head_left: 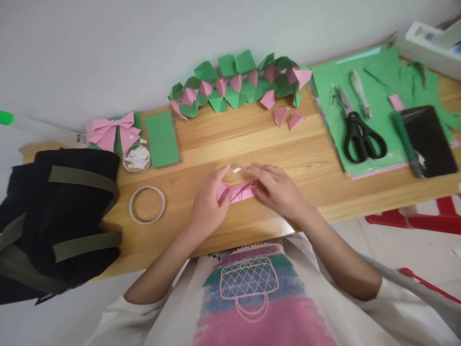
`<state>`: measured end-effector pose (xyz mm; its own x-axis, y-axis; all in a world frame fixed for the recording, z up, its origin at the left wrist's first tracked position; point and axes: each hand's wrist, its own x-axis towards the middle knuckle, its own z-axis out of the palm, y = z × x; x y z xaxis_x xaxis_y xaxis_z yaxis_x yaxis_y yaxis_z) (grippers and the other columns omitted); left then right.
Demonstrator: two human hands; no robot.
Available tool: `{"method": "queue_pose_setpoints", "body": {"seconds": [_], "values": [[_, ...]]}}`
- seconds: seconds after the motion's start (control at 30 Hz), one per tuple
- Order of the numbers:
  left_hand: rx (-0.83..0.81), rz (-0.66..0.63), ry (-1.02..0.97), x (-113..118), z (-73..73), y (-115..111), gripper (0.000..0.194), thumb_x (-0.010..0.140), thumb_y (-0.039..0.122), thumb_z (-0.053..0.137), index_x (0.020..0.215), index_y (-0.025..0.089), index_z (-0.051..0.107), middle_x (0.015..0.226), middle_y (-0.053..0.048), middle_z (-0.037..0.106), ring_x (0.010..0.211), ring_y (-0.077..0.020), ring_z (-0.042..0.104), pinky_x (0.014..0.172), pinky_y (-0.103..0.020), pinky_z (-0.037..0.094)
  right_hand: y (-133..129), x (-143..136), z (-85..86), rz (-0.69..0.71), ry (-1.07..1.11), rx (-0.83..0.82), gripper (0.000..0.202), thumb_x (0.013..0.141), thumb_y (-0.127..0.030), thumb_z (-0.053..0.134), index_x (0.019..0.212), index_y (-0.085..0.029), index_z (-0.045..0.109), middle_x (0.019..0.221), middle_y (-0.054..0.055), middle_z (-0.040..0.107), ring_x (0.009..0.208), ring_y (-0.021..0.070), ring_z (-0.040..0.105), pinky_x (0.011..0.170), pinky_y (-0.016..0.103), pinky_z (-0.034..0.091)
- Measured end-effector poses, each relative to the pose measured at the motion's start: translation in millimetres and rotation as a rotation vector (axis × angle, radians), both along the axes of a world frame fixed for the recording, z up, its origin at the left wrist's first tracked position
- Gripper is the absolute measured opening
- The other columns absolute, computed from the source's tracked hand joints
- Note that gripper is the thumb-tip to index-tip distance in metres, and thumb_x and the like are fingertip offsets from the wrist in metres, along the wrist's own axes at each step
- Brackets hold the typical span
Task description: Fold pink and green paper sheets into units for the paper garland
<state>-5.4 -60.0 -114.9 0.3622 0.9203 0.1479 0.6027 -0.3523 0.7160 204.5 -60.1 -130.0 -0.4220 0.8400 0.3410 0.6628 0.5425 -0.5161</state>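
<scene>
Near the front edge of the wooden table, a folded strip of pink paper (243, 192) is held between my two hands. My left hand (212, 194) grips its left end, thumb in front and index finger stretched along the far side. On the right end, my right hand (275, 187) pinches the paper between thumb and fingers. Just beyond the fingertips lies a small white paper scrap (236, 170). A tape roll (131, 206) rests flat to the left. Two small pink folded pieces (281, 116) lie farther back on the right.
A green and pink folded-paper chain (236, 82) runs along the wall. At left are a black bag (72, 202), a pink bow (115, 129), a dish of white scraps (137, 157) and a green card (163, 139). Scissors (356, 127) and a phone (428, 139) lie on green sheets.
</scene>
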Motion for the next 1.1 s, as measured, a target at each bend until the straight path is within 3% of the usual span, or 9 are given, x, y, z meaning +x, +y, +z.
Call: {"method": "queue_pose_setpoints", "body": {"seconds": [0.17, 0.37, 0.6, 0.8, 1.1], "values": [[-0.155, 0.079, -0.107, -15, 1.0, 4, 0.056, 0.084, 0.013, 0.06, 0.137, 0.018, 0.044, 0.118, -0.013, 0.066, 0.089, -0.0162, 0.069, 0.074, -0.029, 0.058, -1, 0, 1.8, -0.02, -0.009, -0.023, 0.045, 0.089, -0.01, 0.05, 0.133, -0.018, 0.049, 0.103, 0.011, 0.073, 0.086, 0.0256, 0.063, 0.074, 0.039, 0.051], [-0.24, 0.079, -0.126, -25, 11.0, -2, 0.046, 0.08, 0.011, 0.06, 0.126, 0.017, 0.055, 0.114, -0.012, 0.069, 0.087, -0.016, 0.068, 0.074, -0.029, 0.057, -3, 0, 2.4, -0.037, -0.001, -0.051, 0.049, 0.087, -0.008, 0.051, 0.133, -0.023, 0.046, 0.104, 0.009, 0.072, 0.087, 0.0253, 0.065, 0.076, 0.04, 0.053], [-0.136, 0.078, -0.059, -19, 14.5, -6, 0.032, 0.084, 0.008, 0.055, 0.112, 0.019, 0.066, 0.109, -0.008, 0.067, 0.09, -0.0157, 0.066, 0.078, -0.03, 0.056, -5, -3, 5.3, -0.045, 0.051, -0.075, 0.051, 0.086, -0.009, 0.053, 0.134, -0.023, 0.044, 0.093, 0.007, 0.071, 0.082, 0.0246, 0.066, 0.073, 0.039, 0.054], [0.008, -0.076, 0.048, -8, 10.9, -7, 0.031, 0.092, 0.009, 0.049, 0.118, 0.015, 0.065, 0.112, -0.011, 0.066, 0.108, -0.0206, 0.062, 0.095, -0.038, 0.053, -9, -7, 4.2, -0.041, 0.086, -0.078, 0.058, 0.085, -0.008, 0.054, 0.139, -0.024, 0.038, 0.109, 0.01, 0.069, 0.094, 0.0259, 0.066, 0.076, 0.039, 0.055], [0.186, -0.194, 0.254, 1, 3.3, -12, 0.028, 0.094, 0.008, 0.044, 0.113, 0.011, 0.065, 0.111, -0.015, 0.067, 0.105, -0.0266, 0.058, 0.09, -0.045, 0.053, -13, -6, 2.6, -0.052, 0.108, -0.07, 0.057, 0.089, -0.008, 0.049, 0.141, -0.028, 0.037, 0.105, 0.007, 0.071, 0.09, 0.0239, 0.067, 0.077, 0.04, 0.055]]}}
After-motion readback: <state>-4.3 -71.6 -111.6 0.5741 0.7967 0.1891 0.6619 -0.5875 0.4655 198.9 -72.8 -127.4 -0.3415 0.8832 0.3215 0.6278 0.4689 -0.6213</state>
